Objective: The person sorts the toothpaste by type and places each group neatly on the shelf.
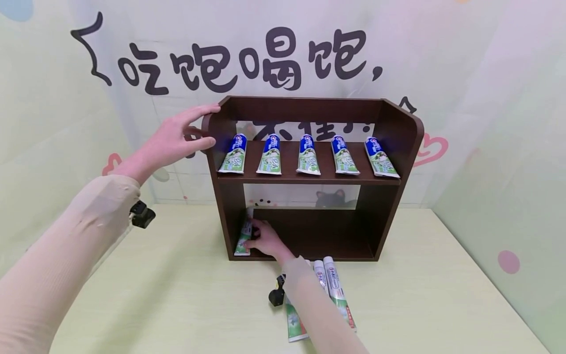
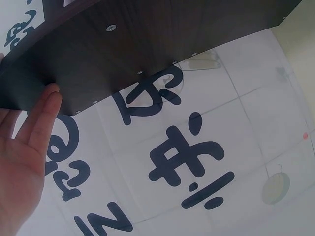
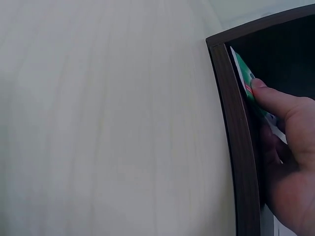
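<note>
A dark brown two-tier shelf [image 1: 305, 181] stands on the table. At its upper left side my left hand [image 1: 172, 137] rests with fingers extended, touching the side panel [image 2: 147, 44]. Inside the lower tier, my right hand [image 1: 268, 241] pinches a green and white toothpaste tube [image 1: 242, 244] close along the left wall. The right wrist view shows the thumb on the face of this tube [image 3: 244, 73], with its far part hidden by the hand. Several blue, white and green toothpaste tubes [image 1: 307, 156] lie in a spaced row on the upper tier.
More white and green toothpaste tubes [image 1: 336, 287] lie on the pale table [image 1: 177, 295] in front of the shelf, partly covered by the right sleeve [image 1: 318, 305]. Behind the shelf hangs a light wall covering [image 1: 177, 29] with large black characters.
</note>
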The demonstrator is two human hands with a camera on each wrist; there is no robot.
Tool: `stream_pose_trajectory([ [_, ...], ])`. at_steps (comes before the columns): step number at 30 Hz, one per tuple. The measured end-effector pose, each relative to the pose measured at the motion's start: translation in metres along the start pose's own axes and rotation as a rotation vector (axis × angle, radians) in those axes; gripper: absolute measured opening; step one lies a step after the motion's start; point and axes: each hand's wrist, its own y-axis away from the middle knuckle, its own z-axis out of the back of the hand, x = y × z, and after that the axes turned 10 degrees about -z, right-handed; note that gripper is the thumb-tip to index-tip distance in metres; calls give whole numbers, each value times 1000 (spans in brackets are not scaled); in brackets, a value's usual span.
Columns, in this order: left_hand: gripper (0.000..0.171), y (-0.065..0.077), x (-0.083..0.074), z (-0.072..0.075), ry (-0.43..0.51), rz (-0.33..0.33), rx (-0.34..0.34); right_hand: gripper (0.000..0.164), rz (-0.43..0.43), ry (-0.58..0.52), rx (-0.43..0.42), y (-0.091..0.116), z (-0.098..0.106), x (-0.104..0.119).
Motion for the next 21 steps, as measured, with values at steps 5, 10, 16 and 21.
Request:
stream_pose_trajectory([
  [5,62,0,-1,1,-1,3,7,74,-4,28,-22,2,0,3],
  [10,62,-1,0,0,2,-5,4,72,-6,25,-33,2,-1,3],
  [16,62,0,0,0,11,-1,4,72,-10,33,-39,1,-2,1],
  [21,62,-1,0,0,14,-1,7,71,-5,29,-39,1,-1,1],
])
